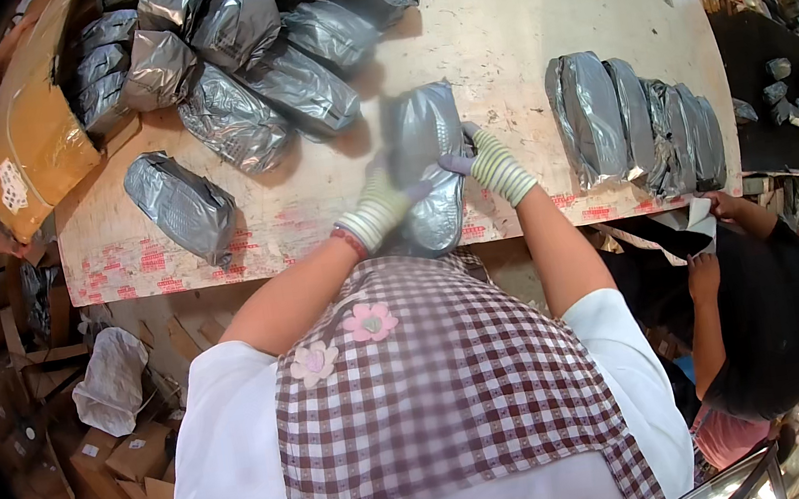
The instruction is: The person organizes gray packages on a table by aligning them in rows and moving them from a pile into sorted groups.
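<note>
Both my hands, in striped gloves with grey fingertips, are on one grey plastic-wrapped parcel [428, 124] at the table's front edge. A treaded, sole-like pattern shows through its film. My left hand [379, 210] grips the parcel's left side, its thumb lying across the front. On the right side, my right hand [498, 164] holds it with the thumb over the edge. The parcel's lower end reaches my checked apron [445, 364]. A single wrapped parcel [182, 206] lies to the left of my left hand. Blur hides part of the parcel's left side.
A heap of wrapped parcels [242, 28] lies at the back left, beside an open cardboard box [33, 139]. Several parcels [594, 118] stand in a row on the right of the worn table [491, 25]. A person in black [765, 322] handles a white sheet at the right.
</note>
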A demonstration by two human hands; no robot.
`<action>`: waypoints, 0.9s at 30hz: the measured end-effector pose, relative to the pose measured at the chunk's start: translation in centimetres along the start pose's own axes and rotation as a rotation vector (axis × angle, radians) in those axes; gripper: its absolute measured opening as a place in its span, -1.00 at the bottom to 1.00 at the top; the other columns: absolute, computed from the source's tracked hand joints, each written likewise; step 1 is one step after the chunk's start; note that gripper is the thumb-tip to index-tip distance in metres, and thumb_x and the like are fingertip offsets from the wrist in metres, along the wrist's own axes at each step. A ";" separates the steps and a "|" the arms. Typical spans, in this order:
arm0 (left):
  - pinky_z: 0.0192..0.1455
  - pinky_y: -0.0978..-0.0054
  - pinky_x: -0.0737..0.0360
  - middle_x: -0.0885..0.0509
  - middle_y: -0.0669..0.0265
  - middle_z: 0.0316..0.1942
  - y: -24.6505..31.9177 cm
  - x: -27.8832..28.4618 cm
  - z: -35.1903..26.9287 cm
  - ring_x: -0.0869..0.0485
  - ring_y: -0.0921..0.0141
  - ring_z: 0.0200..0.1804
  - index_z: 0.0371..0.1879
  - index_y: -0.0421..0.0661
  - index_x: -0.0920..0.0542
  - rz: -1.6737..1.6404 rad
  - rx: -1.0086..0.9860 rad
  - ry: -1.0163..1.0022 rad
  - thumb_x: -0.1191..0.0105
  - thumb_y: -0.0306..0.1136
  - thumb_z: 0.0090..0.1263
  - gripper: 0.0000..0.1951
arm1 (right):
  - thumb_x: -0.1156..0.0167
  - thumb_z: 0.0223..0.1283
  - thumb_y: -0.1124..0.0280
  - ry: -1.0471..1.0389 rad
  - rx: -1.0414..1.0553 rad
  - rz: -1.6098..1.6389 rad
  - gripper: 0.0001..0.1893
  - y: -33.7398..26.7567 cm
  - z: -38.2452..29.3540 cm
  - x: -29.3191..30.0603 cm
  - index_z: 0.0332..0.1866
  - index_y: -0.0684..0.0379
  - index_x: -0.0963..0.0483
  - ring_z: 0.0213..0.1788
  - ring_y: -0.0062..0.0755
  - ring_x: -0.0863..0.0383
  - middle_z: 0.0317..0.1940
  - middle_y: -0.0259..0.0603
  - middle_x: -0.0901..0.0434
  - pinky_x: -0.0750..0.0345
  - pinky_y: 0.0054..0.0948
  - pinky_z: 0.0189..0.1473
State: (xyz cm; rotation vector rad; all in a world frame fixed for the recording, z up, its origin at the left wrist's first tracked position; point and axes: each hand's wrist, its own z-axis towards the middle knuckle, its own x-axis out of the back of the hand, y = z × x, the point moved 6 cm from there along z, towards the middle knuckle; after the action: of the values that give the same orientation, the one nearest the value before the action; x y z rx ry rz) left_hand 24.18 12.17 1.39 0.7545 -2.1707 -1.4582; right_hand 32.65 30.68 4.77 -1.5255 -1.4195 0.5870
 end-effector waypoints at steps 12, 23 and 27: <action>0.11 0.26 -0.69 -0.69 0.00 0.14 4.1 -0.6 3.3 -0.70 0.23 0.11 0.22 -0.19 -0.59 0.681 -0.124 -0.389 -0.38 -0.25 0.25 -0.44 | -0.27 0.21 0.20 0.299 0.289 -1.104 -0.42 -5.3 -5.3 -4.0 0.40 -0.09 -0.49 0.59 0.33 -0.13 0.59 0.07 -0.19 -0.16 0.46 0.47; 0.16 0.06 -0.62 -0.64 -0.02 0.05 13.5 6.8 12.5 -0.62 -0.02 0.11 0.17 -0.10 -0.54 1.320 -0.478 0.281 -0.12 -0.42 0.34 -0.61 | -0.30 0.17 0.36 0.670 0.001 -0.970 -0.34 0.2 -6.1 14.0 0.46 -0.06 -0.43 0.36 0.28 -0.48 0.53 0.18 -0.26 -0.48 0.02 0.37; 0.09 -0.02 -0.60 -0.65 -0.08 -0.06 10.9 5.9 8.6 -0.67 -0.07 0.01 0.05 -0.17 -0.56 1.072 -0.328 0.011 -0.16 -0.41 0.33 -0.68 | -0.21 0.29 0.16 0.253 -0.387 -1.150 -0.41 -1.9 -6.5 8.6 0.39 0.16 -0.47 0.30 0.22 -0.56 0.44 0.22 -0.39 -0.57 -0.04 0.26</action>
State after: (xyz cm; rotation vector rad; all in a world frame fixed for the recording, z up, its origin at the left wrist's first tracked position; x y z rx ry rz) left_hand 12.15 17.72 8.62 -0.4782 -1.7390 -1.1123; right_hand 39.01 36.62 11.44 -0.7558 -1.9495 -0.5812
